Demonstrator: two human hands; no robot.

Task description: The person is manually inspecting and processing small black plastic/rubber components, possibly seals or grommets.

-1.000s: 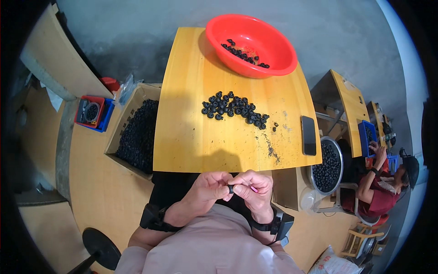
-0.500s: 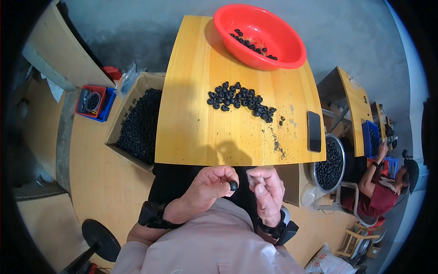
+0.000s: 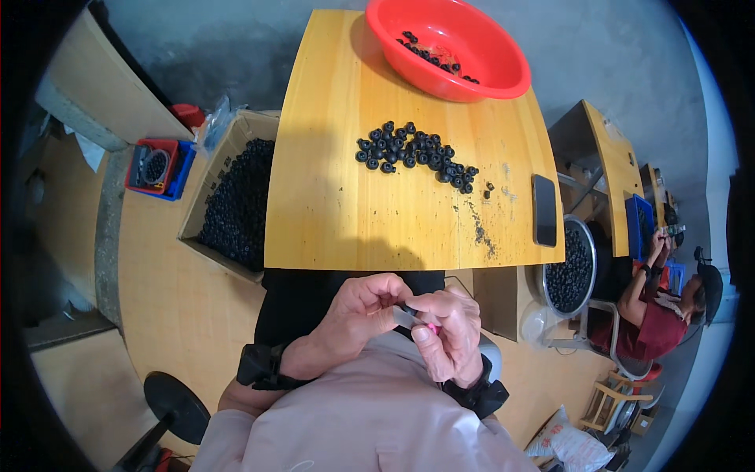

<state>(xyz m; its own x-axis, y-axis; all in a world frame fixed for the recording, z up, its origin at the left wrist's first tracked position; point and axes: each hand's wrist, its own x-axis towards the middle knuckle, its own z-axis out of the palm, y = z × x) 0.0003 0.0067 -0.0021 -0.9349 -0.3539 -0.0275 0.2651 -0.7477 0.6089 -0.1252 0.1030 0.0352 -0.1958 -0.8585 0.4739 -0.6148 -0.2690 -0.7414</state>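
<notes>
From my end, the hands have just come back together off the near edge of the surface (image 3: 330, 224); half a second ago they were apart. The left hand (image 3: 363, 308) pinches what I take to be a small black part (image 3: 410, 310), almost wholly covered by fingers. The right hand (image 3: 450, 329) grips a pale strip (image 3: 406, 318) that reaches the left fingertips, with a pink bit (image 3: 432, 329) beside it. I read that as work on this part resuming. The loose black pieces (image 3: 422, 158) lie mid-surface.
</notes>
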